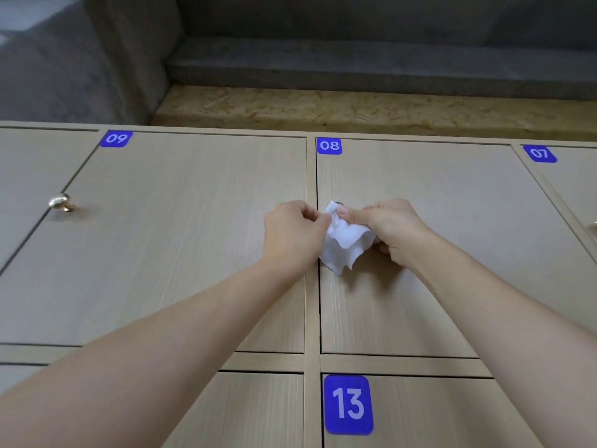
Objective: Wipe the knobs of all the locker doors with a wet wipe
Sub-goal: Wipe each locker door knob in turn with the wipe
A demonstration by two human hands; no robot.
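Note:
A white wet wipe [344, 240] hangs crumpled in front of the left edge of locker door 08 [420, 253]. My left hand [292, 234] pinches the wipe's left side. My right hand [387, 227] grips its right side between thumb and fingers. Behind the top of the wipe a small dark part of door 08's knob [339, 204] shows; the wipe hides most of it. Door 09 [177, 237] lies to the left. A gold knob [61, 202] sticks out from the door left of 09.
Door 07 [568, 189] is at the far right, with a sliver of its gold knob [593, 226] at the frame edge. Door 13 [420, 415] sits below 08. Above the lockers run a chipboard strip [355, 108] and a grey concrete wall [323, 43].

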